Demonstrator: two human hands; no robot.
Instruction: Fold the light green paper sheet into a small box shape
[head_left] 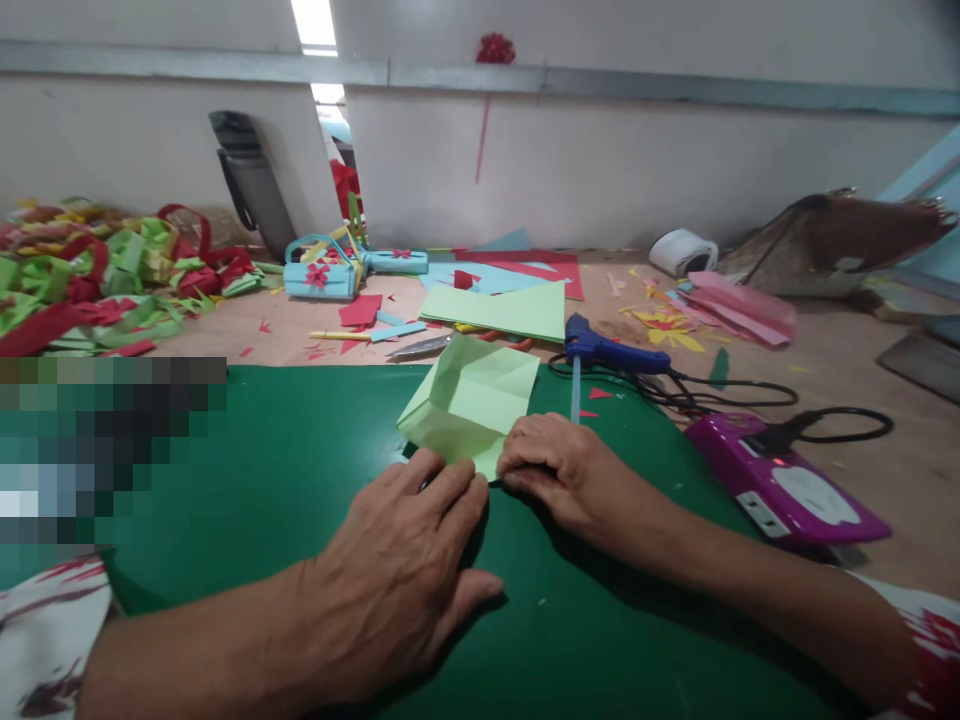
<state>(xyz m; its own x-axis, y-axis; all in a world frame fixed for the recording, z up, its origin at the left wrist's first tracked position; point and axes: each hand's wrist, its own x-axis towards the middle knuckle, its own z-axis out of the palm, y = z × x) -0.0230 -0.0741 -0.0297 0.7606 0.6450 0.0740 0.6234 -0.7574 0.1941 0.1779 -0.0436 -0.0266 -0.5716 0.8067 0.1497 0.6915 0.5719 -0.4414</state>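
Note:
A folded, creased piece of light green paper [480, 385] stands partly raised on the green mat [285, 450]. My left hand [420, 540] rests with its fingers on the near left edge of the paper, thumb stretched out to the side over the mat. The thumb and curled fingers of my right hand [559, 465] are pinched on the paper's near right corner. The fingertips hide part of the lower edge. Just beyond the paper lie scissors [424, 347], partly covered by a flat light green sheet [510, 308].
A blue glue gun [615, 350] with a glue stick lies right of the paper; its cable runs near a purple power strip [787, 480]. Small blue paper bags [319, 278], a grey bottle [255, 185] and a heap of paper strips [97, 270] stand at the back left.

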